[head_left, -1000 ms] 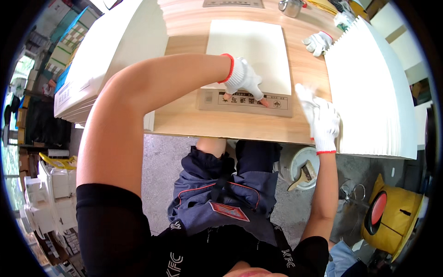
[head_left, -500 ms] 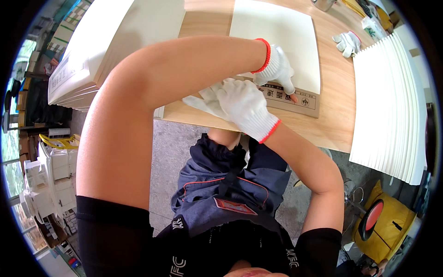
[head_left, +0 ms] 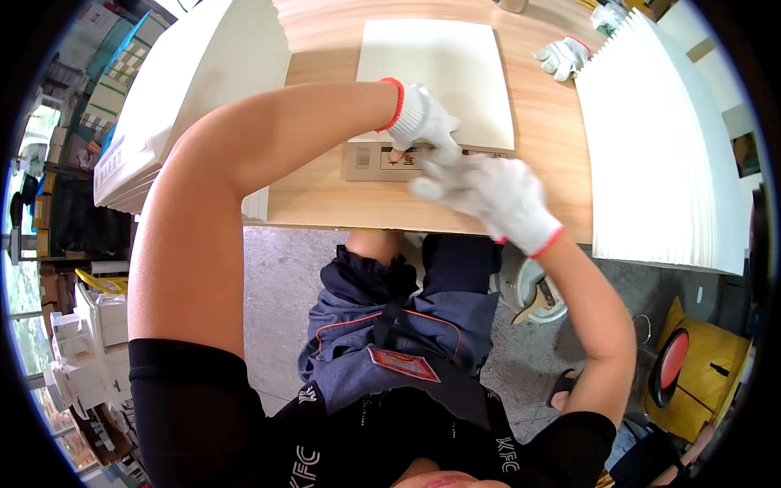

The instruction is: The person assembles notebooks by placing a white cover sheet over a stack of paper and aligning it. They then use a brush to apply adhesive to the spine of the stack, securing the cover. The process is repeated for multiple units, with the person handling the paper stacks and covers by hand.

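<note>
A cream board lies flat on the wooden table. Along its near edge runs a brown cardboard strip with dark print. My left hand, in a white knit glove with a red cuff, reaches across with its fingers spread; one bare fingertip rests on the strip. Just right of it, my right hand wears a matching glove. Its fingers stretch left over the strip, apart but partly blurred, with nothing visible in them. Both hands cover the middle and right of the strip.
Tall stacks of pale boards stand on both sides, a left stack and a right stack. A spare white glove lies by the right stack. Below the table edge are a white bucket and a yellow bag.
My left hand has slid left along the strip, from its right end toward its left part. My right hand has swung from left of it to the right. The whole view has shifted slightly.
</note>
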Demonstrator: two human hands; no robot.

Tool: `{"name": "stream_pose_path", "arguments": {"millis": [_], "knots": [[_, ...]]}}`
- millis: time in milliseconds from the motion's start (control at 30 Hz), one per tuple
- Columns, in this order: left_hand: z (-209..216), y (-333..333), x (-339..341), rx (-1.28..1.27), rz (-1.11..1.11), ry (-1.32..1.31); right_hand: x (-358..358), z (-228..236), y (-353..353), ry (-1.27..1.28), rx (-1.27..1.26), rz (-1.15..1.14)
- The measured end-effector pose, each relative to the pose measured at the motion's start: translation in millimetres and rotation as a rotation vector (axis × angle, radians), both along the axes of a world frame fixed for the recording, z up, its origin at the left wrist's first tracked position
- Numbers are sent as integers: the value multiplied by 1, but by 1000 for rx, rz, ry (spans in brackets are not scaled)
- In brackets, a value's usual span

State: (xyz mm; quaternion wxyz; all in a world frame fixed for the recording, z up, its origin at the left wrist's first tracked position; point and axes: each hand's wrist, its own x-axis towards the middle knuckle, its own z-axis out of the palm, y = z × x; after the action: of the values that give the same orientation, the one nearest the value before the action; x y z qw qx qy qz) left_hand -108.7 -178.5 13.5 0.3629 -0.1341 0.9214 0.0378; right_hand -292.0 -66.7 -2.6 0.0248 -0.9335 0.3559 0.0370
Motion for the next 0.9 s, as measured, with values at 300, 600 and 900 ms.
{"name": "stream_pose_path", "arguments": {"millis": [300,600,900], "knots": [[-28,51,21,-425,58,487,-107,-2,-11,83,-618,-275],[-69,215,35,1550,2117,2083,-77,-49,1,-112,-372,-191],[-74,162,48,1516,2367,2521,-79,-59,-6,-102,-366,-157]]}}
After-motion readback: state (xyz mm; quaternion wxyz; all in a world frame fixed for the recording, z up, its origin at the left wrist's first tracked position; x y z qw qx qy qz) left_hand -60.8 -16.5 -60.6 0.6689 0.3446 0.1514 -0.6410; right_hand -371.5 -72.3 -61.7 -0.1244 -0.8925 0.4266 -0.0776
